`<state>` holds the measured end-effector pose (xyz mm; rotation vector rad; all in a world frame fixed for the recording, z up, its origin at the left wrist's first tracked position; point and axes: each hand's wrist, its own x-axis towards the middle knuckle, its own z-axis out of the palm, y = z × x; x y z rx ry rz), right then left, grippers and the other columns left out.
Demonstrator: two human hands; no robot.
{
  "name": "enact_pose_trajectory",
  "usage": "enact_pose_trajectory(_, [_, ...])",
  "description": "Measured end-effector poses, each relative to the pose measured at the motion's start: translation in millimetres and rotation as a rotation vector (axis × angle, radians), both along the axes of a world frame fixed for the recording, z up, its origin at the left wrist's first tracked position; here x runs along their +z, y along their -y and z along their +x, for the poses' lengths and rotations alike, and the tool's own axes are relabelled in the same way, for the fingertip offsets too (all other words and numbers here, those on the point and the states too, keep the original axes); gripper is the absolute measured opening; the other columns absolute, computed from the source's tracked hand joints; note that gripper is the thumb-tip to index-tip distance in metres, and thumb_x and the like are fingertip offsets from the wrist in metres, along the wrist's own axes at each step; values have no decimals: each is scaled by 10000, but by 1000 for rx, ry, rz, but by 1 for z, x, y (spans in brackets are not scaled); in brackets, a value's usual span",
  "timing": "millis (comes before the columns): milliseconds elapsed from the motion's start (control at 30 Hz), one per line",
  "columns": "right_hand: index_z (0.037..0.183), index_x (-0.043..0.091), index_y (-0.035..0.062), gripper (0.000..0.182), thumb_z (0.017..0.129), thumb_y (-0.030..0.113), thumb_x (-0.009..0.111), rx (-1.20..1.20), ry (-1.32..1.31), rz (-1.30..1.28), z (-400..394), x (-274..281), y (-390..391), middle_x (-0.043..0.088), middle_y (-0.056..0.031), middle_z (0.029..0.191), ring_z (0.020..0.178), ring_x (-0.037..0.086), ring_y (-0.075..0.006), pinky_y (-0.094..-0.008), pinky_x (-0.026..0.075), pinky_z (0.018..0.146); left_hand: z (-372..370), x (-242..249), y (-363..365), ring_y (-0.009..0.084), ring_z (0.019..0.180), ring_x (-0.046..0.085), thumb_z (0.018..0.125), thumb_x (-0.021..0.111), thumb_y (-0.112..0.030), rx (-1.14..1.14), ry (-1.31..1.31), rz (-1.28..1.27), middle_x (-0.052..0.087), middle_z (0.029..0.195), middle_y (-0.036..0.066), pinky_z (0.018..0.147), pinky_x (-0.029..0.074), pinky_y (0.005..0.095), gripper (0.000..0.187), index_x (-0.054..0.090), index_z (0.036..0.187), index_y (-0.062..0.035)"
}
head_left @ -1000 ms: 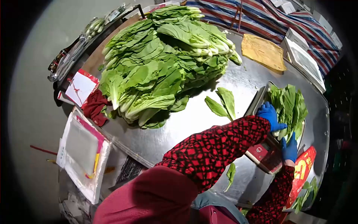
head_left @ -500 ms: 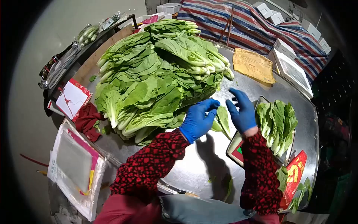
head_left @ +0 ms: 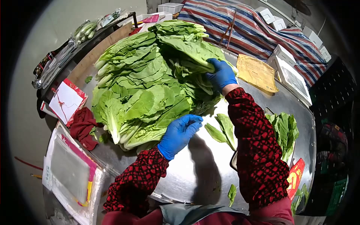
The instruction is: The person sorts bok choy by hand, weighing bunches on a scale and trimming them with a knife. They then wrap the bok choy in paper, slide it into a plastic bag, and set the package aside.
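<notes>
A tall heap of bok choy (head_left: 150,90) covers the left and back of the metal table. My right hand (head_left: 222,72), in a blue glove, is closed around the pale stalk end of bok choy on the heap's right side. My left hand (head_left: 179,135), also gloved in blue, is beside the heap's front edge, its fingers loosely bent and the thumb a little apart; nothing shows between them. Loose green leaves (head_left: 225,129) lie on the table between my hands. More bok choy (head_left: 285,133) rests on the right, where my right sleeve partly hides the scale beneath it.
A yellowish sheet (head_left: 257,73) lies at the back right, beside white foam boxes (head_left: 290,71). At the left are a dark red cloth (head_left: 84,127), a white card (head_left: 66,101) and a stack of plastic bags (head_left: 71,168). A red packet (head_left: 296,178) sits near the right edge.
My right hand has moved up and away from me to the heap and taken hold of bok choy there. My left hand has shifted left and nearer my body.
</notes>
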<state>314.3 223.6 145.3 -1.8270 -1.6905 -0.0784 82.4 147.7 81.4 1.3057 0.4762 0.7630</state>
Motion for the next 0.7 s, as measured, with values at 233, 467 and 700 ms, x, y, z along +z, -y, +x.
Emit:
enact_pose_trajectory(233, [1236,509,89,683,638,222,809,202,-102,102,-70,2,144,499,-182,1053,888,566,-329,-369,488,751,21,-14,2,199,910,644,890,608,-291,-104,470,-584,630,1014,83,758,551,402,385,537,1176,-43])
enact_pose_trajectory(467, [1265,447,-23,631,734,118,758,12,-797,-99,-84,-69,208,614,-124,996,828,600,-156,-264,512,716,25,-56,50,236,974,611,881,553,-60,-86,359,-778,610,1073,139,800,528,336,319,510,1176,54])
enact_pose_trajectory(700, [1238,472,-69,470,829,77,652,-73,-1317,-163,-81,-94,241,623,-116,1024,890,585,-141,-263,483,757,19,-72,81,249,1092,559,885,570,-77,-161,532,-997,567,1185,134,976,434,375,383,475,1248,2])
